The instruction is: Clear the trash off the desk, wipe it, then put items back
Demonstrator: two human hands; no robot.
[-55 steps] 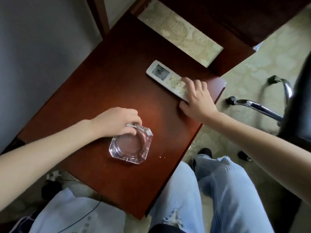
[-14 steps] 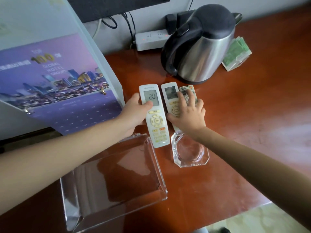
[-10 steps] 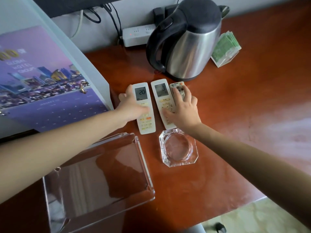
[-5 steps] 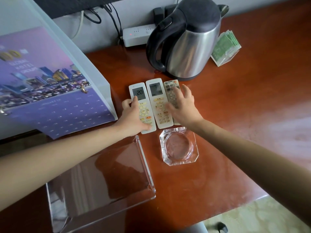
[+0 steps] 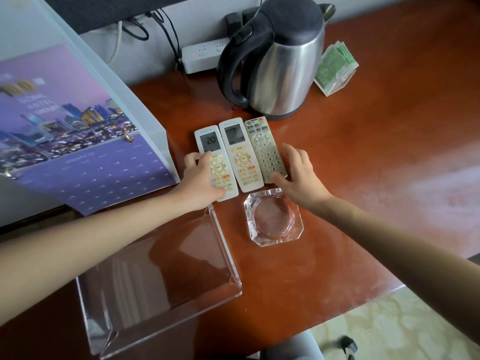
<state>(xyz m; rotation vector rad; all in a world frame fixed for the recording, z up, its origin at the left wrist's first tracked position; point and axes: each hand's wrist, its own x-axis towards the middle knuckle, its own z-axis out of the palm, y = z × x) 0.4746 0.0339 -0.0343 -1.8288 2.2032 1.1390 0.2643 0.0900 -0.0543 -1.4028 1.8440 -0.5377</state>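
At 9 o'clock stands a purple cityscape calendar (image 5: 78, 141); at 7 o'clock a clear acrylic tray (image 5: 161, 289) lies on the red-brown wooden surface (image 5: 376, 178). The left hand (image 5: 200, 180) curls round the lower left edge of a white remote with a display reading 20 (image 5: 210, 140). Just beside it at 3 o'clock lie a second white remote with yellow keys (image 5: 240, 154) and a grey keypad remote (image 5: 262, 144), all pointing to 12 o'clock. The right hand (image 5: 298, 175), fingers loosely spread, touches the grey one's right edge and lower end. At 6 o'clock of the remotes sits an octagonal clear glass ashtray (image 5: 275, 241); at 12 o'clock, a steel kettle with black handle (image 5: 280, 71).
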